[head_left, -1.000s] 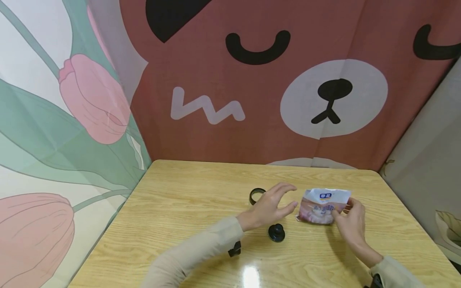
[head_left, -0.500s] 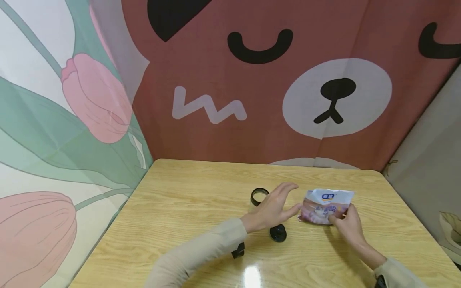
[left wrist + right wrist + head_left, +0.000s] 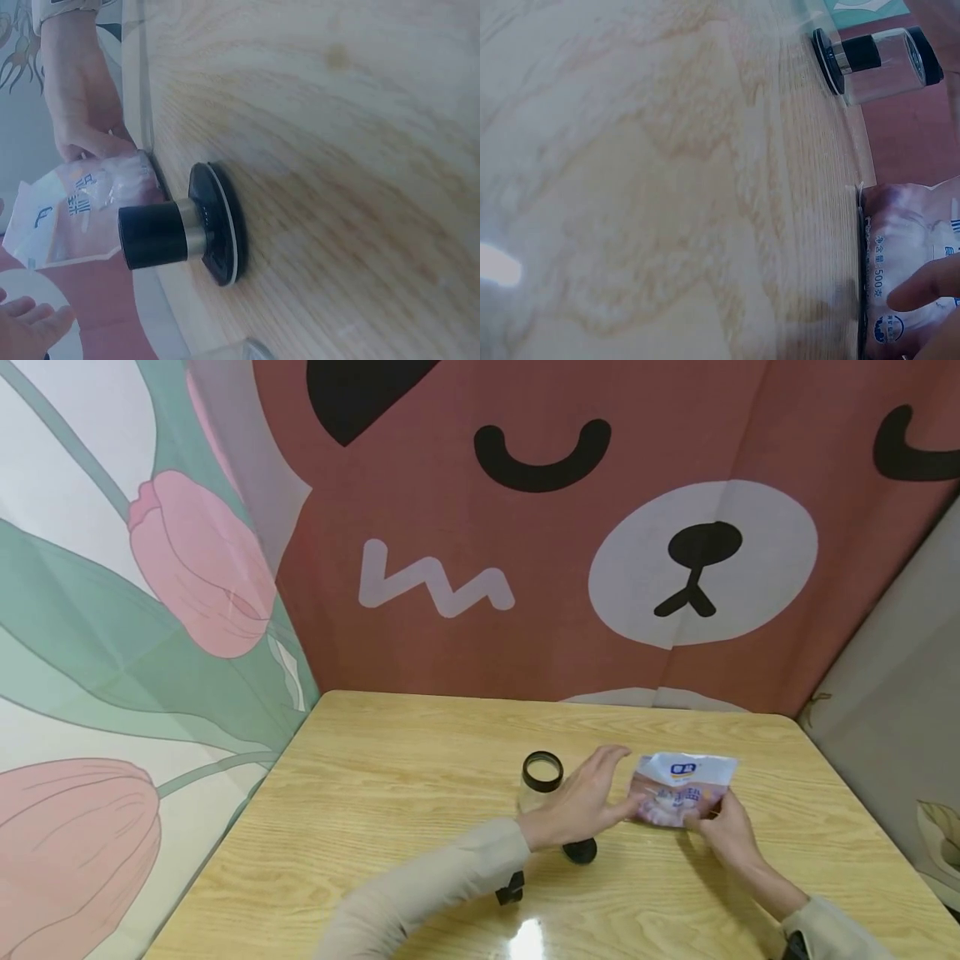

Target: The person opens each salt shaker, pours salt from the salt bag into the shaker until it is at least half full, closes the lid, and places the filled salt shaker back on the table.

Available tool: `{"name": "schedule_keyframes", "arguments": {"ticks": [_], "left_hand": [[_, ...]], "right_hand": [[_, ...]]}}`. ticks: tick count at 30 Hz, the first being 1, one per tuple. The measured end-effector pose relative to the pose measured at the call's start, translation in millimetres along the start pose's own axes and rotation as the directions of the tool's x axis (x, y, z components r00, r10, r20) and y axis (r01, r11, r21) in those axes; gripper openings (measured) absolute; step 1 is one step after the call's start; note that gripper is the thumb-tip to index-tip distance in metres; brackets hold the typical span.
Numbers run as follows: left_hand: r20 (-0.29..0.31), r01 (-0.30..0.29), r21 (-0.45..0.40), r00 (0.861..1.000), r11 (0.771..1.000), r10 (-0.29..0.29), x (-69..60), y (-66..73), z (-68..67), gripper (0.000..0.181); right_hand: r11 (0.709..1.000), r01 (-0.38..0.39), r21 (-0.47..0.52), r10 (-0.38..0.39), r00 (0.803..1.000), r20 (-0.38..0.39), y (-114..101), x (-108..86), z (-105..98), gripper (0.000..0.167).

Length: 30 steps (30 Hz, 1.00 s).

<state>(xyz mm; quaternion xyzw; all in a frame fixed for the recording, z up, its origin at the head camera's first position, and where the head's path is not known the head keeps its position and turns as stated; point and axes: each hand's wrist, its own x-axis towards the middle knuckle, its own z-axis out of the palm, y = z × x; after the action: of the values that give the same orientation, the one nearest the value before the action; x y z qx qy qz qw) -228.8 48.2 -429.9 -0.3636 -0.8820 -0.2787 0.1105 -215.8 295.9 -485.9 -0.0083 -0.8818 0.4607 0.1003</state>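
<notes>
A pink-and-white printed plastic bag stands upright on the table, its label legible as 500 g in the right wrist view. My right hand grips its lower right side, thumb on the front and the other fingers behind. At the bag's left edge is my left hand, fingers extended and thumb overlapping the bag's side; whether it touches cannot be told. Behind the left hand stands a clear glass jar with a black rim, its mouth uncovered. A black lid lies knob-up nearby, partly hidden by the left hand in the head view.
The light wooden table carries these things. A curtain with a bear print hangs directly behind its far edge, and a floral curtain is along the left side. A dark strap shows beneath the left sleeve.
My left hand has shifted right to the bag's left edge, uncovering more of the jar and covering part of the lid. My right hand's thumb has slid lower on the bag.
</notes>
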Motion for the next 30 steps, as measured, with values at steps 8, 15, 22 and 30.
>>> {"name": "schedule_keyframes", "arguments": {"ticks": [8,15,22,30], "left_hand": [[0.021,0.065,-0.029,0.998,0.997,-0.064,2.3,2.4,8.1,0.073],[0.065,0.120,-0.008,0.991,0.993,-0.119,5.1,2.3,14.8,0.075],[0.105,0.201,-0.006,0.974,0.979,-0.200,6.5,2.2,23.2,0.081],[0.154,0.216,-0.003,0.965,0.976,-0.213,7.6,2.6,28.0,0.081]], "right_hand": [[0.997,-0.027,-0.072,0.032,0.997,0.067,1.5,0.4,-4.1,0.040],[0.995,-0.039,-0.091,0.047,0.995,0.089,1.4,2.3,-5.4,0.041],[0.996,-0.039,-0.079,0.046,0.995,0.086,1.8,2.1,-4.9,0.043],[0.998,-0.035,-0.057,0.041,0.993,0.106,1.4,2.6,-6.6,0.041]]}}
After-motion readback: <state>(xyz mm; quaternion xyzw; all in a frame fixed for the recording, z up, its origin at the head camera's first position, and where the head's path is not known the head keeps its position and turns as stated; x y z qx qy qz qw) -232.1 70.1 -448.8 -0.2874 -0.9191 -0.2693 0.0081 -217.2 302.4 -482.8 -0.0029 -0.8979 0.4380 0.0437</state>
